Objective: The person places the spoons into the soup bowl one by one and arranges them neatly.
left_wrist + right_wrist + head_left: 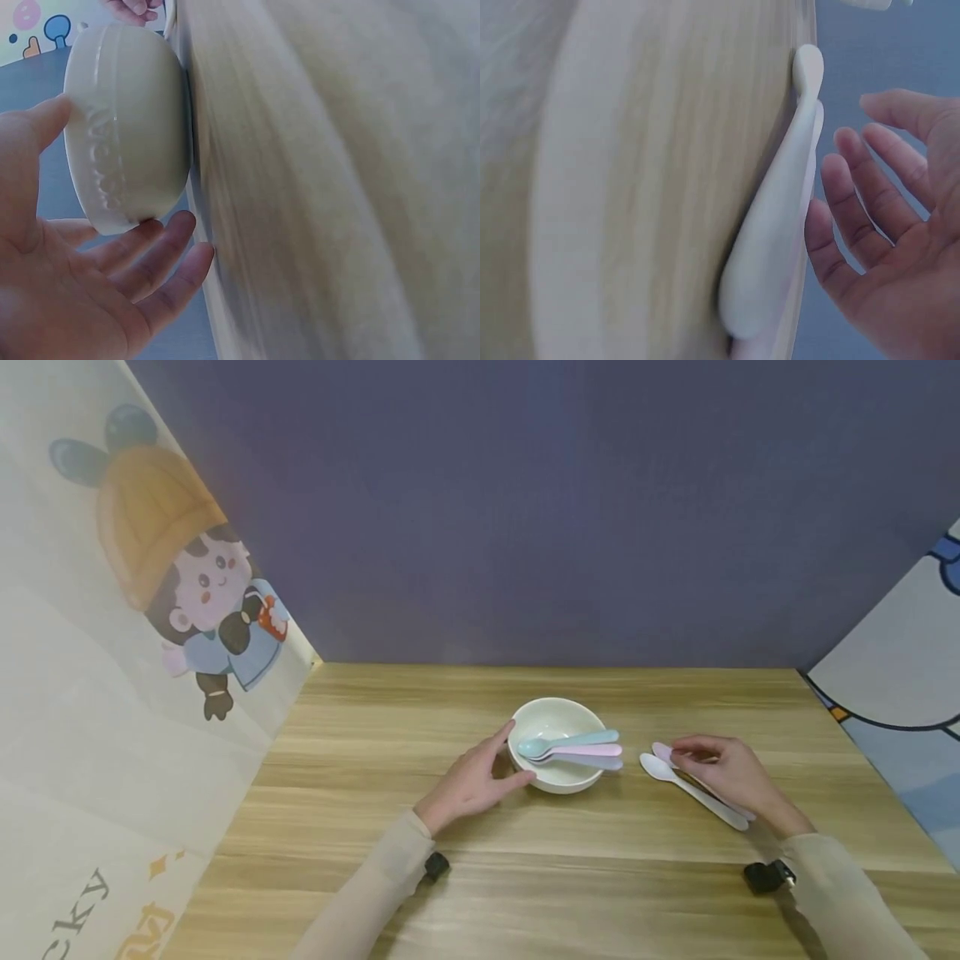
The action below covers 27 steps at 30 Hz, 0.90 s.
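Note:
A cream bowl [557,714] stands on the table, with a mint spoon [577,741], a pink spoon [603,750] and a lavender spoon [600,762] lying in it, handles over the right rim. My left hand [472,781] spreads thumb and fingers at the bowl's left side; the thumb rests at the rim in the left wrist view. To the right, a white spoon [701,793] lies beside a pale pink spoon [660,749], partly hidden by my right hand [723,772]. That hand hovers close over the pink one, fingers loosely bent and nothing held in the right wrist view.
The wooden table [360,735] meets a dark blue panel [480,527] at the back. A pale printed wall [97,710] borders the left side, and another printed panel [900,677] the right. Black wrist cameras hang below both wrists.

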Tool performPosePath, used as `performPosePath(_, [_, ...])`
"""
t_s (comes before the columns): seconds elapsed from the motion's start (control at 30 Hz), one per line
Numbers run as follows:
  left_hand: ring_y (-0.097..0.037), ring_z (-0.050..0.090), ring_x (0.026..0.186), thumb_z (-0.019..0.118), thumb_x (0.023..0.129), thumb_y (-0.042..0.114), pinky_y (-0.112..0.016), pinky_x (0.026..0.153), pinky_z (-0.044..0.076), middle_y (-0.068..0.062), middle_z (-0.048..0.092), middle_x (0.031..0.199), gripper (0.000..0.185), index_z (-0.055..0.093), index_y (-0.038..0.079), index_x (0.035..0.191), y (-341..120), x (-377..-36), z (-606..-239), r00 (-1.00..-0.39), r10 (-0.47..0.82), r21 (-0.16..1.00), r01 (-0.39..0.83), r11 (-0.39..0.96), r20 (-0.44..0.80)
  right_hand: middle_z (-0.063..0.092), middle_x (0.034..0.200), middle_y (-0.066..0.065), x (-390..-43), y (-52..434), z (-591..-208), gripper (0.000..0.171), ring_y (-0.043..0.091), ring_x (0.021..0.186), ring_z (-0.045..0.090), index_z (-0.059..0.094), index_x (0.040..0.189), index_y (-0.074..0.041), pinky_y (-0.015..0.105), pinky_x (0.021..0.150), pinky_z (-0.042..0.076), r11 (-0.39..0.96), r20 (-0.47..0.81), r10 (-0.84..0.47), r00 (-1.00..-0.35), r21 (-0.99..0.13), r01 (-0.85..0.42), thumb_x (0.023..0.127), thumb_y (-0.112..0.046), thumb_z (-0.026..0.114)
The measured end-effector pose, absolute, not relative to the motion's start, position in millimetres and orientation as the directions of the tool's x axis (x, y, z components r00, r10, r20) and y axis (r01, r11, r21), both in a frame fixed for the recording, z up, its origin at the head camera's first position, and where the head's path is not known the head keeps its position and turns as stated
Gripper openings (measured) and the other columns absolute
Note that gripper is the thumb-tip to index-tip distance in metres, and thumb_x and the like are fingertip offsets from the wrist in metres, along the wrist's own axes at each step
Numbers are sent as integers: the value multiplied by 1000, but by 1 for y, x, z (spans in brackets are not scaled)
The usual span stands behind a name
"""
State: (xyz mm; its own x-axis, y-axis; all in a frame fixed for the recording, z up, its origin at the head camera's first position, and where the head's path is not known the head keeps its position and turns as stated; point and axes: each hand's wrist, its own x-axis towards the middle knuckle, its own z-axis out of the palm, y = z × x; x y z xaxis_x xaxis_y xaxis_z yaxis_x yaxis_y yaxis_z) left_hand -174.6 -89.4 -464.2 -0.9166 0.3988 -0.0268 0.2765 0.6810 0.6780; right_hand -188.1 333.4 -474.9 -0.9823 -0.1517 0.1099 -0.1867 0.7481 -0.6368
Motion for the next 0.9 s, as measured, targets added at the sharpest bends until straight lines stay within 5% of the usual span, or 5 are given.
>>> performPosePath(0.47, [-29,44,155,61,98,71,-50,128,38,-10,45,168,98,18,24,173,-91,-176,-463,-918,397,659,286,695,-21,81,109,13,-181,349,-480,31,-11,84,61,79,120,-4,15,72,52,784,74,-140,-987,-600,-156,99,-26,79])
performPosePath(0.9, [-27,46,153,62,99,68,-49,128,38,-9,52,164,97,20,23,172,-90,-175,-466,-915,403,671,295,680,-6,81,100,7,-175,353,-485,36,-5,80,64,79,121,-3,17,68,50,786,10,-117,-993,-611,-99,96,-28,81])
